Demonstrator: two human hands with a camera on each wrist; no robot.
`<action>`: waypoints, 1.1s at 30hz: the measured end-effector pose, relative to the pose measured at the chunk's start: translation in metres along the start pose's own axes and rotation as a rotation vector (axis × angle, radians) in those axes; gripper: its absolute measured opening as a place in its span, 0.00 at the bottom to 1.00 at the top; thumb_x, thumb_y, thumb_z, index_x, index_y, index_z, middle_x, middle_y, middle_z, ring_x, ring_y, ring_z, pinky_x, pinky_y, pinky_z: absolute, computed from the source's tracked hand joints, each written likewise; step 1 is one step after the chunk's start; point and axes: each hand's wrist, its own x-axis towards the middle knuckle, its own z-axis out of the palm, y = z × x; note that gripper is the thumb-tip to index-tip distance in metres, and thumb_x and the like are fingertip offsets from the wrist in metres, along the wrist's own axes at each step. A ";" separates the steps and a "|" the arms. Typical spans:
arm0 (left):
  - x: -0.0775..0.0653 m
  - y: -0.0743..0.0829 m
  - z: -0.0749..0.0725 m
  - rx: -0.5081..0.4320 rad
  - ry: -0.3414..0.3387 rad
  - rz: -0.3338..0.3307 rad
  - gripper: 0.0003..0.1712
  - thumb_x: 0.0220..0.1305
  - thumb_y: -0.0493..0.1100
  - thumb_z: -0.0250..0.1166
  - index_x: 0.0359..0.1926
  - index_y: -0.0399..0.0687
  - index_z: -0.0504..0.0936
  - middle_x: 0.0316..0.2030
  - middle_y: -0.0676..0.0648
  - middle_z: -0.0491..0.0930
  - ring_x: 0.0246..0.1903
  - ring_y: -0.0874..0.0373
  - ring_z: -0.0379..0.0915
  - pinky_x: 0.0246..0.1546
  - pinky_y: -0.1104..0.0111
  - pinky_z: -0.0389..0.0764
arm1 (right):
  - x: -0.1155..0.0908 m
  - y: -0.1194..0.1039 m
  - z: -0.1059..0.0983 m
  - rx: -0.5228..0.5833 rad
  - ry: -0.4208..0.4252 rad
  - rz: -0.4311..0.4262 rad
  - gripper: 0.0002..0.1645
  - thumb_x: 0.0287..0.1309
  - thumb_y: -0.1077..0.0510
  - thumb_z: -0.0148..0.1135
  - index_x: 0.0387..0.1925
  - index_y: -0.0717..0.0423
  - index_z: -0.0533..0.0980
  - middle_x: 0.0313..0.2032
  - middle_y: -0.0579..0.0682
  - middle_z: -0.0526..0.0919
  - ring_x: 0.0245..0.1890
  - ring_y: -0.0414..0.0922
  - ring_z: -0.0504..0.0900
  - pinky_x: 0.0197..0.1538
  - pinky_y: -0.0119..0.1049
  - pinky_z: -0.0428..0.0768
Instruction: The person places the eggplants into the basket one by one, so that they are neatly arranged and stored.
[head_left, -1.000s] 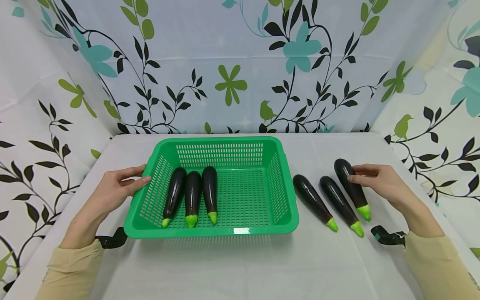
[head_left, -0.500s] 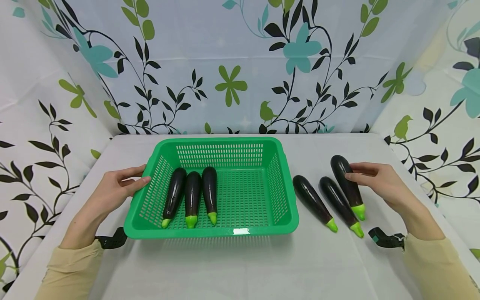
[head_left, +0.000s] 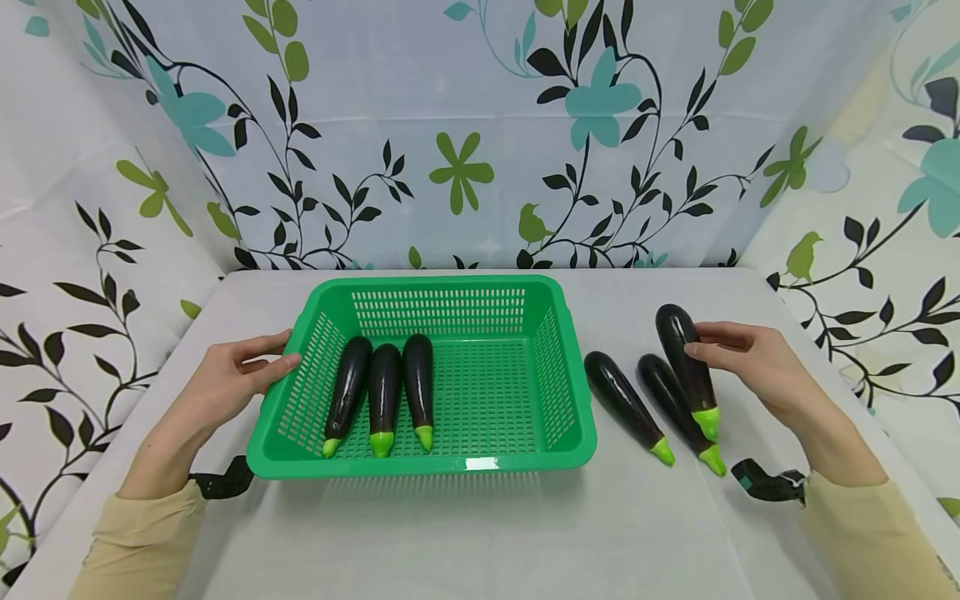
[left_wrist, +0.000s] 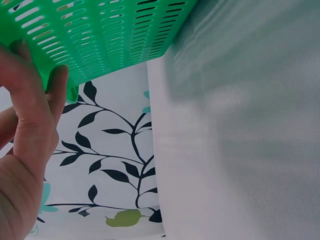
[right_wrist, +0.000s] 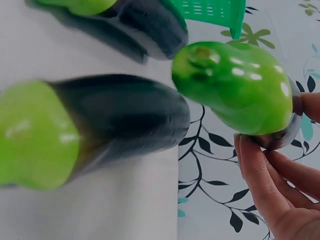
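Note:
A green plastic basket [head_left: 450, 467] has three dark eggplants with green stem ends inside, the middle one [head_left: 385, 387] among them, toward its left. My left hand [head_left: 236, 371] grips the basket's left rim between thumb and fingers; in the left wrist view that hand [left_wrist: 32, 125] is at the rim. To the right, my right hand [head_left: 750, 354] pinches an eggplant [head_left: 684, 354] near its upper middle. In the right wrist view, the held eggplant's green end [right_wrist: 240, 85] faces the camera. Two more eggplants lie on the table, the nearer one [head_left: 663, 387] partly behind the held one, the other [head_left: 626, 404] beside the basket.
The table [head_left: 480, 533] wears a white cloth. Patterned fabric [head_left: 465, 125] with leaves and flowers rises behind and at both sides. Dark wrist-camera mounts stick out from each sleeve, such as the right mount [head_left: 768, 482].
My right hand has lifted its eggplant and shifted it left and slightly away, so it now overlaps the neighbouring eggplant in the head view. The left hand and basket stay put.

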 end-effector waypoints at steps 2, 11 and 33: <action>0.000 0.000 0.000 0.004 -0.003 -0.002 0.40 0.72 0.57 0.59 0.74 0.40 0.62 0.65 0.32 0.71 0.41 0.84 0.73 0.42 0.74 0.76 | -0.001 -0.002 0.001 0.017 0.007 -0.003 0.40 0.66 0.41 0.63 0.69 0.63 0.67 0.44 0.26 0.76 0.44 0.23 0.75 0.67 0.65 0.62; 0.001 -0.001 0.000 -0.019 -0.001 0.001 0.40 0.72 0.57 0.60 0.75 0.40 0.62 0.66 0.32 0.71 0.41 0.84 0.73 0.40 0.77 0.77 | -0.006 -0.010 0.006 0.054 0.002 -0.016 0.40 0.67 0.42 0.63 0.69 0.62 0.66 0.49 0.31 0.75 0.47 0.24 0.75 0.68 0.65 0.60; 0.006 -0.010 0.000 -0.091 -0.006 -0.007 0.39 0.72 0.56 0.61 0.75 0.42 0.60 0.60 0.39 0.74 0.43 0.78 0.73 0.40 0.71 0.80 | -0.006 -0.012 0.011 0.034 -0.012 -0.027 0.38 0.68 0.42 0.61 0.69 0.61 0.66 0.52 0.33 0.75 0.51 0.27 0.75 0.66 0.57 0.65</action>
